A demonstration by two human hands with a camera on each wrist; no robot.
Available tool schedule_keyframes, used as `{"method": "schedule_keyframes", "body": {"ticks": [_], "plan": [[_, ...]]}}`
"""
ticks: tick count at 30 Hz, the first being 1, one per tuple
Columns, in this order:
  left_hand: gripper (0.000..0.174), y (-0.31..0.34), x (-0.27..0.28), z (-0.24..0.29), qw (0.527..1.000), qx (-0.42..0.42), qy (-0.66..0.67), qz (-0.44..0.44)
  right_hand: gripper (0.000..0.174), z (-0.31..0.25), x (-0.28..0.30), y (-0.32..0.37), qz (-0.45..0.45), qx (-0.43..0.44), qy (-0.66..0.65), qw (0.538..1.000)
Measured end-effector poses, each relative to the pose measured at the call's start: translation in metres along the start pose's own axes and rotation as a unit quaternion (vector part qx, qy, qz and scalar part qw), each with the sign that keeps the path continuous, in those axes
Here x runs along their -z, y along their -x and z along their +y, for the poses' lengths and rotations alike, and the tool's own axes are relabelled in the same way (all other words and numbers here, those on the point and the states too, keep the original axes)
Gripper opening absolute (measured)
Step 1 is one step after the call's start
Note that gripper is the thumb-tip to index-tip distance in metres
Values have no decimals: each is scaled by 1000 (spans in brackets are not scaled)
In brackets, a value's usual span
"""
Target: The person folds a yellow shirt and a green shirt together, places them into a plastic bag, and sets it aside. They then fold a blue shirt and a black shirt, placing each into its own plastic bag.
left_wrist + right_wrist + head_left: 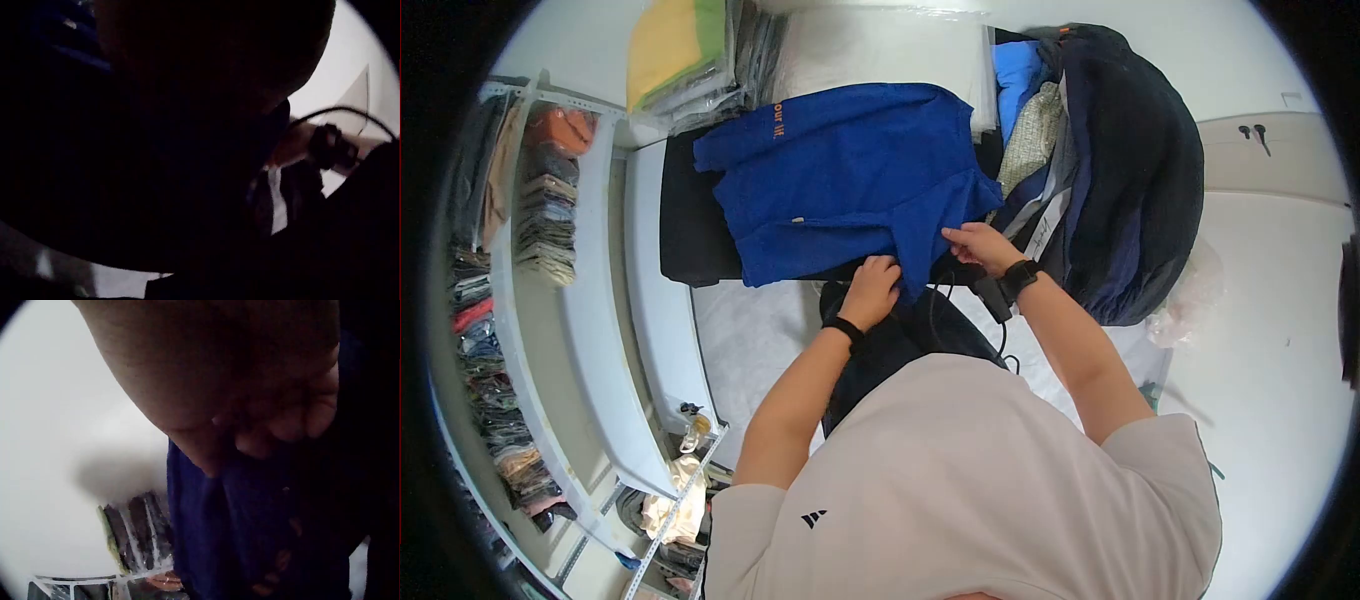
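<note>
A blue sweatshirt (830, 190) with orange lettering on one sleeve lies spread over a black surface (685, 215). At its near edge my left hand (870, 292) rests with bent fingers on the cloth beside a sleeve that hangs toward me; how firmly it grips I cannot tell. My right hand (985, 247) pinches the sweatshirt at the right of that same sleeve, between thumb and fingers. In the right wrist view, blue cloth (206, 512) drops from below the curled fingers. The left wrist view is mostly dark.
Clear plastic bags (880, 50) and a yellow-green packet (675, 50) lie behind the sweatshirt. A heap of dark clothes (1135, 170) bulges at the right. Shelves (585, 300) with folded garments line the left. A black cable (1003, 345) hangs by my right wrist.
</note>
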State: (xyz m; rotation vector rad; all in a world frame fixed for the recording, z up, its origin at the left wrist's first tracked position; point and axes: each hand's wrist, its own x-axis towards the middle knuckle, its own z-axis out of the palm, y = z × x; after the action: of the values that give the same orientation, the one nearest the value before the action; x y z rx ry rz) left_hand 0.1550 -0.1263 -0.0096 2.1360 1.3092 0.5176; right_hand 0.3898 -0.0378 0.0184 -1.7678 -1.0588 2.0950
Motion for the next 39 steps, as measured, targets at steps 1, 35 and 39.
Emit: {"method": "schedule_keyframes", "body": {"ticks": [1,35,39], "plan": [[23,0,7,1,1000,0,-3,-1,29,-4,4,1,-1,2,-2,1000],[36,95,60,-130,644,514,431,367,33,-2,87,-42,230,219,453,833],[24,103,72,-146,763,490,282,313,33,-2,89,-41,234,231,470,819]]}}
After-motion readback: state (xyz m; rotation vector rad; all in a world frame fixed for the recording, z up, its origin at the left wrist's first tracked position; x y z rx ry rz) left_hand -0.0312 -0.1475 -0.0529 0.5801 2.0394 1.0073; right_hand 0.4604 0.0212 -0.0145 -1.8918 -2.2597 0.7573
